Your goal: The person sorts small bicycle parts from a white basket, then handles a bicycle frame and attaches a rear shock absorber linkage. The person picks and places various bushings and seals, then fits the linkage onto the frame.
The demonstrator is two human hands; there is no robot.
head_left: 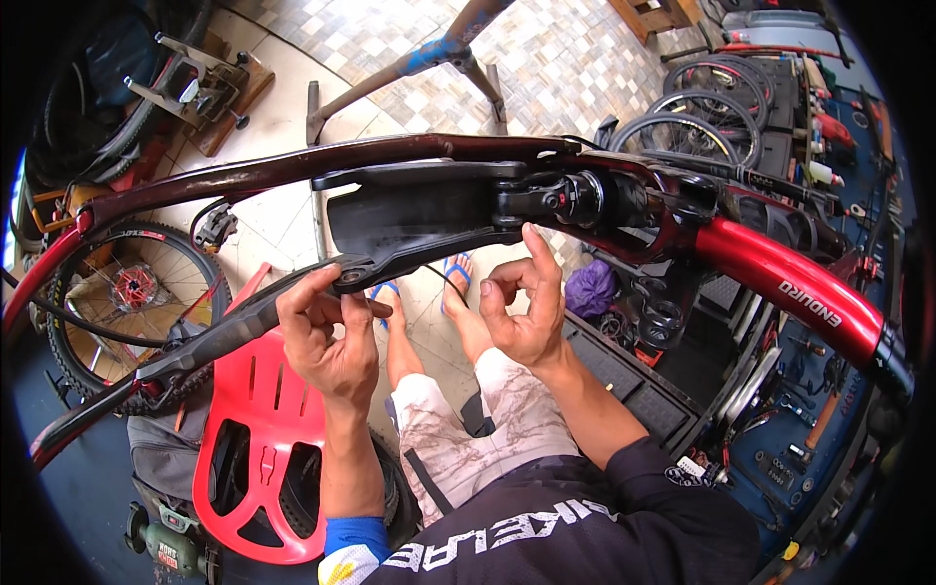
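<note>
A dark red full-suspension bicycle frame (795,273) stretches across the view in front of me. Its black rocker link (414,219) and rear shock (583,200) sit near the middle. At the link's left end, my left hand (336,351) has bent fingers and thumb closed around the rear frame arm by a pivot bolt (349,278). My right hand (531,317) reaches up with its index finger extended to the lower edge of the link, near the shock. The right thumb stands apart, the other fingers curl loosely, and nothing is in that hand.
A red plastic seat (263,458) and a bicycle wheel (132,292) lie at left. Several wheels (692,122) stand at far right, above a blue tool bench (770,439) with loose tools. A purple bundle (592,289) lies beyond my right hand. Repair-stand legs (361,97) rise ahead.
</note>
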